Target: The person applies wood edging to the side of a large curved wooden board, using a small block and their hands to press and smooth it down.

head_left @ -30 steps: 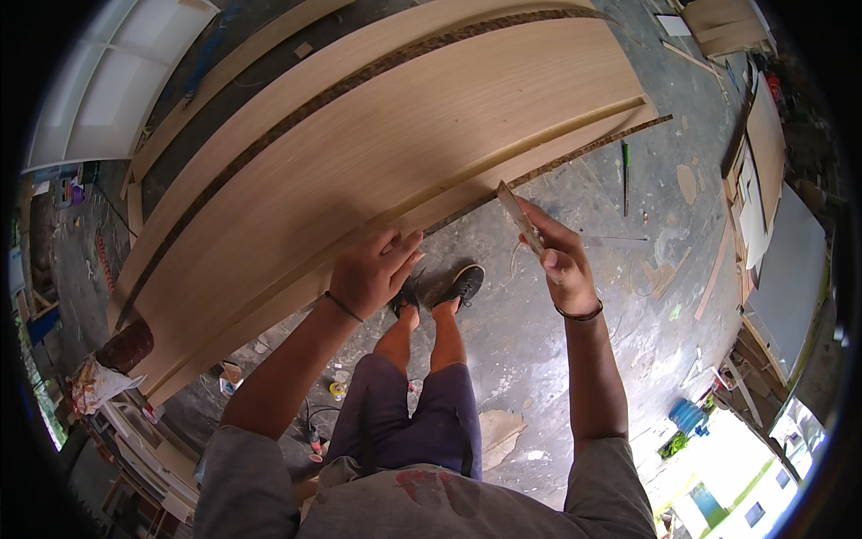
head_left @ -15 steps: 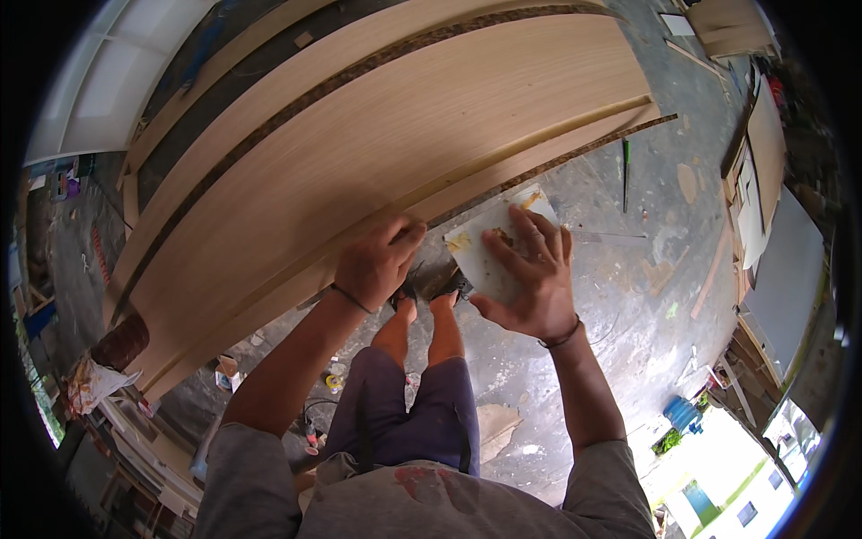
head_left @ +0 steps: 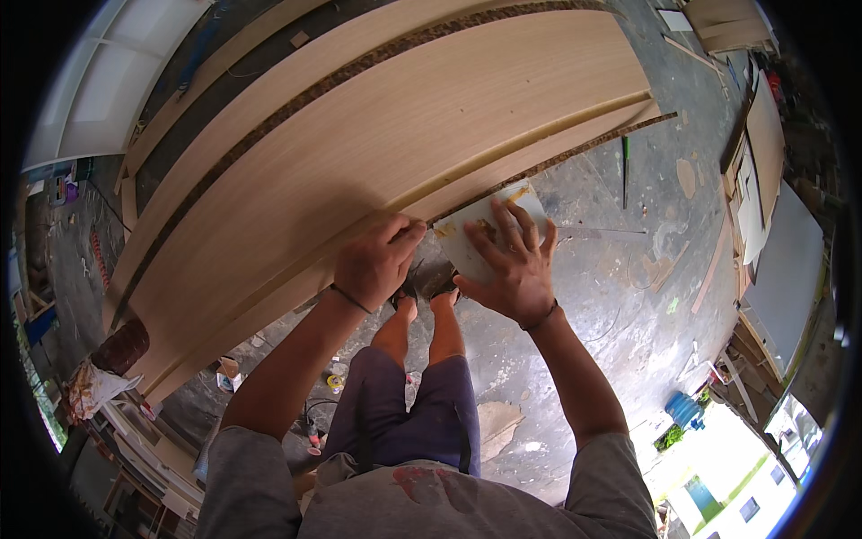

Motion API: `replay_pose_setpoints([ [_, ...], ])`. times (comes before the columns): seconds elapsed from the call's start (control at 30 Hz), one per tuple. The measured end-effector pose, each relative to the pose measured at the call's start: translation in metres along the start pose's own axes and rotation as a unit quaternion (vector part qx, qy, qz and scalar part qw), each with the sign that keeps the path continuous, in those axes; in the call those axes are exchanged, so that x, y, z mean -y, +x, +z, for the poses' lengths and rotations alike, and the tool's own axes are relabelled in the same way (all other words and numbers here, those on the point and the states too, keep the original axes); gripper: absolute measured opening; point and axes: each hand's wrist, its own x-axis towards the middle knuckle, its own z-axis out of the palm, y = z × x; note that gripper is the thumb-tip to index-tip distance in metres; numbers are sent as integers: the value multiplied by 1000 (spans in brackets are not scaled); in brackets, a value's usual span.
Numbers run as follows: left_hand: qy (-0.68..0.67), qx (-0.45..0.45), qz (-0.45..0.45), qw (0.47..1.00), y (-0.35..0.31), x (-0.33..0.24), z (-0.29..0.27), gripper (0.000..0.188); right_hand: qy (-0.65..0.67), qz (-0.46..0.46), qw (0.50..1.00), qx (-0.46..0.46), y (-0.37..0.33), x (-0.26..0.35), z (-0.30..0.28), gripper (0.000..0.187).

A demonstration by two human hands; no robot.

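A long wood-grained panel [head_left: 377, 144] lies across in front of me, with a raised pale strip [head_left: 503, 144] running along its near side. My left hand [head_left: 373, 265] is curled at that near side, thumb and fingers drawn together; what they hold, if anything, is hidden. Just right of it, my right hand [head_left: 510, 269] has its fingers spread across a pale, roughly square board [head_left: 467, 256], thumb at its lower edge. Yellow-brown smears mark this board. Its upper edge meets or nearly meets the panel's dark near edge.
Further wood-grained boards [head_left: 269, 85] lie beyond the panel. A dark brown roll [head_left: 121, 346] and a stained crumpled cloth [head_left: 94, 388] sit at its left end. On the concrete floor is a thin green-and-black tool [head_left: 626, 171]. Sheets [head_left: 781, 278] lean at the right; a blue container [head_left: 684, 410] stands lower right.
My right hand and the pale board have shifted a little left and up, closer to the panel's near edge. My left hand has stayed in place.
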Motion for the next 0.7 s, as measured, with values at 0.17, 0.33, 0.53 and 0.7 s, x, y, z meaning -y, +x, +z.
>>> replay_pose_setpoints([
  [0.17, -7, 21, -14, 1000, -1, -1, -3, 26, 7, 4, 1000, 18, 0, 7, -20, 67],
  [0.33, 4, 26, -10, 1000, -1, -2, -3, 26, -3, -17, 1000, -6, 10, 6, -15, 67],
  [0.53, 8, 27, -15, 999, 0, -2, -4, 25, 1, -6, 1000, 16, 8, 6, -18, 66],
  [0.7, -1, 21, -12, 1000, -1, -2, -2, 24, -11, -7, 1000, 16, 11, 6, -19, 66],
])
